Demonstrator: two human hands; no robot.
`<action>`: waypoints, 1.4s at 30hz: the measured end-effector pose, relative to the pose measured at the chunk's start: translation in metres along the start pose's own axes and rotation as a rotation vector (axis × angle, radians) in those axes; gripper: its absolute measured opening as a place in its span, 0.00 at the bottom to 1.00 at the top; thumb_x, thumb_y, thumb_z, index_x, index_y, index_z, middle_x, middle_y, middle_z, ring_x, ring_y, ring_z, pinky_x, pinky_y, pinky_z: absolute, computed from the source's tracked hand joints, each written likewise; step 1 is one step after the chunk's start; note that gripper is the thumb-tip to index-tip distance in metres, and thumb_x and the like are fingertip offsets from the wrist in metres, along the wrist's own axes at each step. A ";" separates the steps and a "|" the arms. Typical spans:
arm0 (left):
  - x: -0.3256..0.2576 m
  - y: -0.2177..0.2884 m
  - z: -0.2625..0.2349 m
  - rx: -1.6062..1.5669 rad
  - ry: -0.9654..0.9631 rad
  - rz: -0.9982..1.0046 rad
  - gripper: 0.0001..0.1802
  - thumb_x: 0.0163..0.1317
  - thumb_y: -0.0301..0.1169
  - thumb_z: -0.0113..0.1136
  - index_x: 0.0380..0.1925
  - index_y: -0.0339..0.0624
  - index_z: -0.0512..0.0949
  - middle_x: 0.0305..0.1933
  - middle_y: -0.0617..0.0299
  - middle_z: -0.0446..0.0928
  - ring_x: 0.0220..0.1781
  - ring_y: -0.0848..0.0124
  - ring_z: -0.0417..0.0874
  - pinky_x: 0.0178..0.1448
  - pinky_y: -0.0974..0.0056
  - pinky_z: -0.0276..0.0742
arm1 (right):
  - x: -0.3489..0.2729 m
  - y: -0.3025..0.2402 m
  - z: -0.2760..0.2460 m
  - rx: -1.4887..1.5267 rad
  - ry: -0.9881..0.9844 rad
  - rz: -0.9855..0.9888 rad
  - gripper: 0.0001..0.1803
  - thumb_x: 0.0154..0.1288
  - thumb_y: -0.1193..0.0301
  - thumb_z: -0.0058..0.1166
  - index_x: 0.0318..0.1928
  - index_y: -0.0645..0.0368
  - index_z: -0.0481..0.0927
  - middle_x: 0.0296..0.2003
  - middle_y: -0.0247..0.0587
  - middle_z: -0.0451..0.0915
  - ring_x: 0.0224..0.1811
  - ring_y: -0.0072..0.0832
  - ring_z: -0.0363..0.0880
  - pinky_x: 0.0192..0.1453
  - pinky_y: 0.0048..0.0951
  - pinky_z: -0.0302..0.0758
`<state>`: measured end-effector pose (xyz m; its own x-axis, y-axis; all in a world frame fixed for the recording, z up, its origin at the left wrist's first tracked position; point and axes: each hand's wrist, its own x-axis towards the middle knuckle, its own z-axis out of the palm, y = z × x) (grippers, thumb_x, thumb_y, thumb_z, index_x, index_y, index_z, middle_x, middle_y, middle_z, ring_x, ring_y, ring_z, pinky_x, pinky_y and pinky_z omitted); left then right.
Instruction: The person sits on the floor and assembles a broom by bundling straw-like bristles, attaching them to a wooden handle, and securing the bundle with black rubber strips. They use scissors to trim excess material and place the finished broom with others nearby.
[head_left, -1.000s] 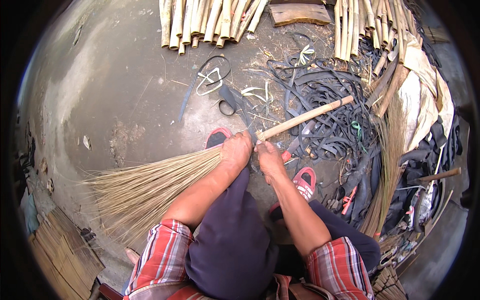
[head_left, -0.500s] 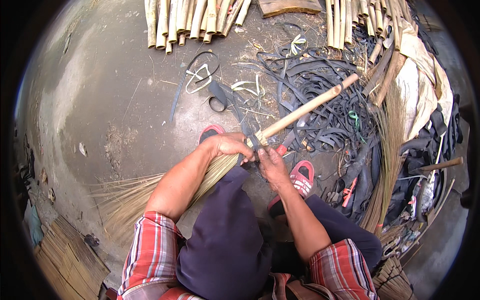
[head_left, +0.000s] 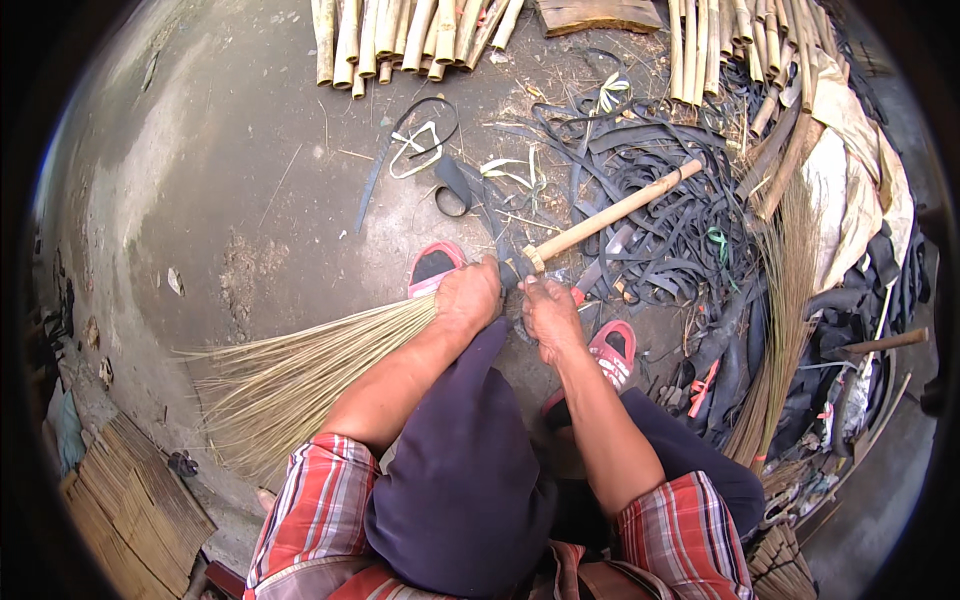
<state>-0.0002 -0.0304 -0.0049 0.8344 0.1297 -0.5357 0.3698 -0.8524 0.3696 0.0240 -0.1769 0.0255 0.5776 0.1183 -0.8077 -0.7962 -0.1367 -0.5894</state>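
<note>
Bristles (head_left: pixel 335 362) left, handle (head_left: pixel 620 208) right, over strips (head_left: pixel 690 225)

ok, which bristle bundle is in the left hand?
The pale bundle, fanning out toward the lower left, with the left hand closed around its bound end. The other, browner bundle lies far right, untouched.

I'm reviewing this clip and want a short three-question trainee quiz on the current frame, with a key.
1. True or false: the long bristles fan out toward the person's right.

2. Multiple choice: in this view, the free end of the pale handle overlaps which of these?
A. the bamboo tubes
B. the pile of dark strips
C. the wooden board

3. Short answer: which hand is closed around the bristle bundle near the binding?

Key
1. False; they fan out to the left.
2. B
3. The left hand.
</note>
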 end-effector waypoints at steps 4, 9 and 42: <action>0.000 0.001 -0.015 0.003 -0.040 -0.005 0.19 0.62 0.32 0.67 0.49 0.33 0.78 0.44 0.37 0.88 0.49 0.43 0.92 0.52 0.46 0.89 | -0.020 0.007 -0.003 0.068 -0.021 -0.064 0.10 0.85 0.63 0.51 0.45 0.55 0.77 0.21 0.23 0.64 0.15 0.13 0.56 0.17 0.23 0.52; -0.006 0.005 -0.037 -0.052 -0.101 -0.037 0.24 0.58 0.35 0.71 0.53 0.34 0.80 0.46 0.36 0.88 0.53 0.44 0.91 0.58 0.48 0.87 | -0.024 0.030 -0.009 0.012 -0.067 -0.186 0.09 0.85 0.63 0.50 0.46 0.54 0.77 0.21 0.22 0.64 0.15 0.12 0.55 0.18 0.22 0.52; -0.011 0.008 -0.013 0.052 0.009 0.099 0.33 0.71 0.55 0.62 0.53 0.31 0.76 0.51 0.41 0.85 0.55 0.43 0.88 0.60 0.45 0.84 | -0.017 0.011 -0.033 -0.193 -0.176 -0.031 0.15 0.85 0.56 0.51 0.43 0.52 0.78 0.23 0.23 0.66 0.20 0.12 0.58 0.21 0.21 0.52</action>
<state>-0.0008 -0.0317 0.0140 0.8696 0.0482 -0.4914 0.2639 -0.8866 0.3799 0.0109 -0.2124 0.0323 0.5476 0.2920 -0.7841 -0.7199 -0.3132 -0.6194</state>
